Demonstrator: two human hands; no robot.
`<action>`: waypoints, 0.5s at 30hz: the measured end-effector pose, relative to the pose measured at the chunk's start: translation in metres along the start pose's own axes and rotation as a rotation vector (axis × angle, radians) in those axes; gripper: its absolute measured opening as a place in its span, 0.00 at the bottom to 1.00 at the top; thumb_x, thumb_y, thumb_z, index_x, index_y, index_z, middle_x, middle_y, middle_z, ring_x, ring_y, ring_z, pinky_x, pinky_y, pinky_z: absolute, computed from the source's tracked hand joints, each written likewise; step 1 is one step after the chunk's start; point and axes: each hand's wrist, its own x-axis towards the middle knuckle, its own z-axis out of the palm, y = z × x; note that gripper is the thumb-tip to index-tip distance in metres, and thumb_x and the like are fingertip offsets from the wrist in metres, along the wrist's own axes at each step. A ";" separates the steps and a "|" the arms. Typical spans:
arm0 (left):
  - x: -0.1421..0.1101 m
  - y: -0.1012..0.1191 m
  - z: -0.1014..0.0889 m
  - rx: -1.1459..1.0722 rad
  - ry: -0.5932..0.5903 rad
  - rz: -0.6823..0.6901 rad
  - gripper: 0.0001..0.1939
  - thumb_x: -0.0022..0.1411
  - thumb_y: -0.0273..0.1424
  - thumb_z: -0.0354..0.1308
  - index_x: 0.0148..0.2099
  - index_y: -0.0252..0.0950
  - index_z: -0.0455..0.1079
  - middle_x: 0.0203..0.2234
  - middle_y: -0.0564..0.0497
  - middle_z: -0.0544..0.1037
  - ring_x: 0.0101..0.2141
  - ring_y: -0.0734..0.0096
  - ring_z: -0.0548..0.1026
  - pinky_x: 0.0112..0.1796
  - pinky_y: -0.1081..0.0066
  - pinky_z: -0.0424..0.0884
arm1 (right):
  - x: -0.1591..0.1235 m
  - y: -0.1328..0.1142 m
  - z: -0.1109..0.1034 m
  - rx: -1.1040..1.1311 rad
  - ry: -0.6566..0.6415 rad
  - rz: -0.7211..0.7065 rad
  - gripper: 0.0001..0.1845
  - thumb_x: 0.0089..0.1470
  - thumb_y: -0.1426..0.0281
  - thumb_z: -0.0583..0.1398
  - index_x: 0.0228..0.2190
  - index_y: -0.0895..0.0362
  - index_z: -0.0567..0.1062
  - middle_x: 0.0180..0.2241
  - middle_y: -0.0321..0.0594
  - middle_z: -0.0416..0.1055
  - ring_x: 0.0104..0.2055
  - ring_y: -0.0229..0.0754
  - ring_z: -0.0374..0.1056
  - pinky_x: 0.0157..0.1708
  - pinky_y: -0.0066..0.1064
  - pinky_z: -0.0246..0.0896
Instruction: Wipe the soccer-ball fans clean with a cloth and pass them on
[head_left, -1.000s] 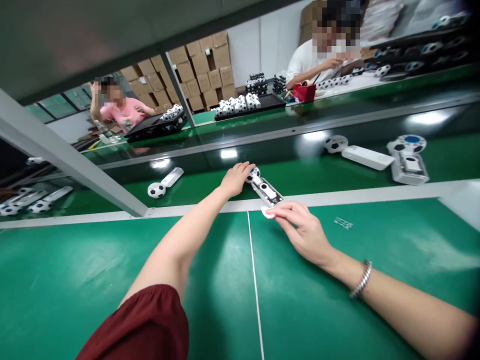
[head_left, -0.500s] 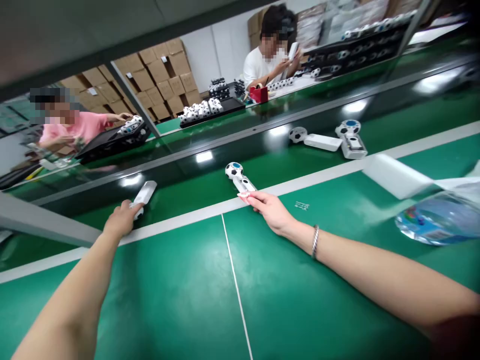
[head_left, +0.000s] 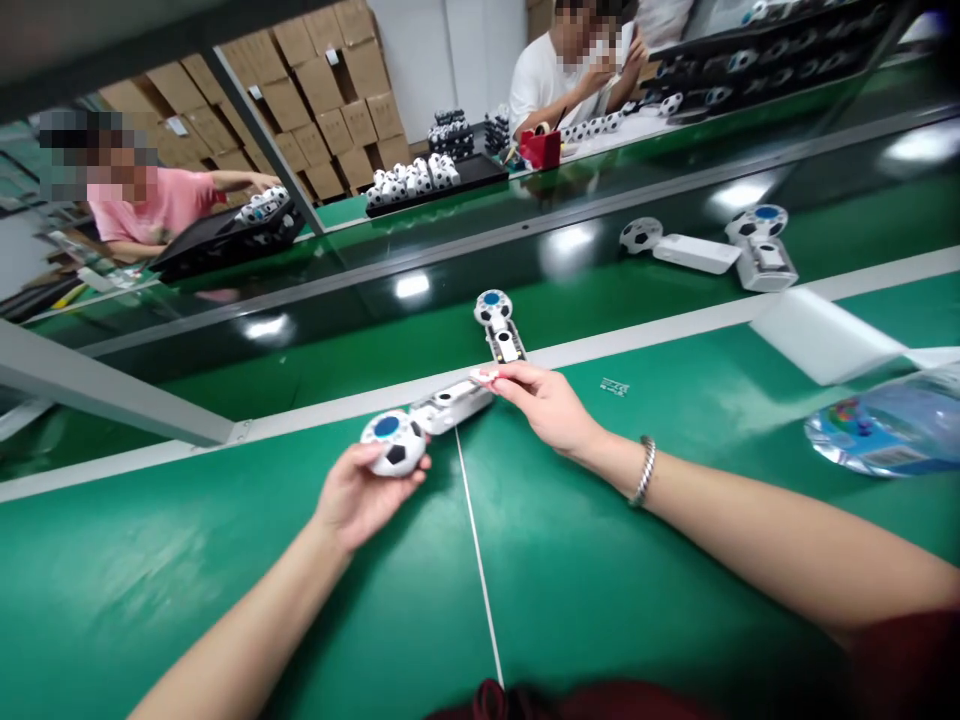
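My left hand (head_left: pixel 371 495) is closed around the round head of a football-patterned handheld device (head_left: pixel 396 445). The head bears a blue disc, and the white handle, its inside showing, points up and right. My right hand (head_left: pixel 551 405) pinches a small white piece (head_left: pixel 484 376) at the far end of that handle; whether the two touch I cannot tell. Just beyond it, a second football-patterned device (head_left: pixel 504 330) lies with its handle toward me, also exposed inside.
More such devices (head_left: pixel 765 250) lie on the dark green belt at right. A white sheet or box (head_left: pixel 825 335) and a clear plastic bottle (head_left: pixel 885 425) are on the right of the green table (head_left: pixel 360 630). Two people work across the belt. A metal post (head_left: pixel 112 385) stands left.
My left hand has brought a device from the belt at left to the middle, its football head now in the palm. My right hand stays near the middle, still pinching the white piece.
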 end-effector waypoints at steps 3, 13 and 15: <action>-0.003 -0.034 0.011 -0.124 -0.136 -0.121 0.26 0.43 0.37 0.62 0.45 0.37 0.62 0.35 0.44 0.75 0.31 0.63 0.76 0.28 0.72 0.72 | -0.009 -0.008 0.003 -0.140 -0.047 -0.163 0.09 0.53 0.71 0.57 0.35 0.57 0.77 0.38 0.40 0.73 0.42 0.38 0.67 0.47 0.33 0.60; 0.001 -0.055 0.023 -0.101 -0.141 -0.007 0.20 0.57 0.47 0.52 0.41 0.35 0.64 0.28 0.49 0.73 0.25 0.67 0.74 0.20 0.72 0.70 | -0.037 -0.019 0.021 -0.534 -0.253 -0.715 0.11 0.56 0.74 0.54 0.37 0.54 0.75 0.33 0.37 0.72 0.35 0.36 0.63 0.37 0.33 0.56; -0.001 -0.056 0.024 -0.106 -0.136 -0.006 0.19 0.58 0.46 0.51 0.39 0.35 0.65 0.27 0.50 0.73 0.24 0.70 0.73 0.21 0.73 0.71 | -0.041 -0.020 0.025 -0.612 -0.315 -0.816 0.11 0.57 0.74 0.53 0.38 0.53 0.74 0.34 0.36 0.73 0.35 0.36 0.62 0.36 0.33 0.53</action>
